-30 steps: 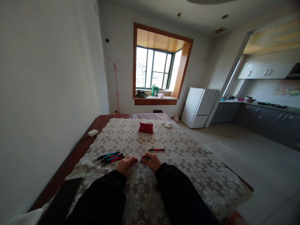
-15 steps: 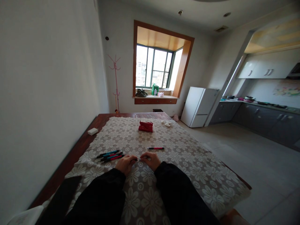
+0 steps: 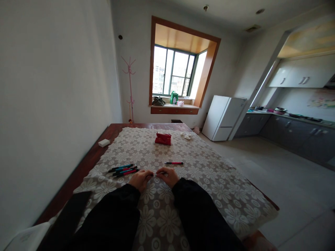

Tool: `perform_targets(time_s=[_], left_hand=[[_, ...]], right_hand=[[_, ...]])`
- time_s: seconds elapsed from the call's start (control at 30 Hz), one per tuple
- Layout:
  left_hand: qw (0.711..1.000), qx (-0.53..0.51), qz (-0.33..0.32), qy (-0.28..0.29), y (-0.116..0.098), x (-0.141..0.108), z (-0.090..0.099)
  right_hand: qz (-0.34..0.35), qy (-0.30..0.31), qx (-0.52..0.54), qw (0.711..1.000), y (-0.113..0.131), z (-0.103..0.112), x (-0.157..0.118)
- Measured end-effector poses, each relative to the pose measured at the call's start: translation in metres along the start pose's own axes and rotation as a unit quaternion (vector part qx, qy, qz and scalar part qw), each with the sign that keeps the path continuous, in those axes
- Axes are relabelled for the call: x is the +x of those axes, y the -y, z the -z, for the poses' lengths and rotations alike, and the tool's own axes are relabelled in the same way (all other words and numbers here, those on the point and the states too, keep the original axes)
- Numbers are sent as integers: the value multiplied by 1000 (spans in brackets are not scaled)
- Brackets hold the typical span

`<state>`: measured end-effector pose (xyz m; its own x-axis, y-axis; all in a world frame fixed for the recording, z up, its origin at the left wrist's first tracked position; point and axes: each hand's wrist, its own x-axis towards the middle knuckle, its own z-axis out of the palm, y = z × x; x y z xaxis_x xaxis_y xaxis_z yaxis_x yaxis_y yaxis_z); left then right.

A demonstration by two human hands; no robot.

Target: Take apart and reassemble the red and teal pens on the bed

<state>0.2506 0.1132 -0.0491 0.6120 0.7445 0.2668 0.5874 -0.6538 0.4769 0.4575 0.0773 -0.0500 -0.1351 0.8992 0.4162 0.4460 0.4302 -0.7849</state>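
View tipped down; pinched piece small, dark.

A grey-and-white, flower-patterned tablecloth of matt, lacy-looking fabric covers a dark red-brown wooden table, whose bare far edge, at twelve o'clock from the cloth's middle, has a glossy sheen. At nine o'clock, the slim blue, red and black pens look like smooth plastic, while the boxy red pouch at twelve looks soft and slightly shiny. The black sleeves at five and seven are matt cloth, and the upright white refrigerator at two looks smooth.
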Motion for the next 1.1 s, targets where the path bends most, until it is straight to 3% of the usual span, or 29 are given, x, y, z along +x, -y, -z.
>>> perform_targets(time_s=[0.3,0.5,0.7,0.93,1.1], left_hand=[[1000,-7,7,5,-1,0,1],[1000,-14,11,3,-4,-1,4],[1000,-20,17,3,-6,0,6],[999,-38,32,-1,-8,-1,6],[999,-34,37,-6,-8,0,6]], right_hand=[[-8,14,24,1000,1,1,0],[-6,-21,-143,990,-1,10,1],[-15,23,-262,965,-15,6,-1],[-73,-81,-246,963,-20,21,5],[-45,-116,-198,972,-13,29,6]])
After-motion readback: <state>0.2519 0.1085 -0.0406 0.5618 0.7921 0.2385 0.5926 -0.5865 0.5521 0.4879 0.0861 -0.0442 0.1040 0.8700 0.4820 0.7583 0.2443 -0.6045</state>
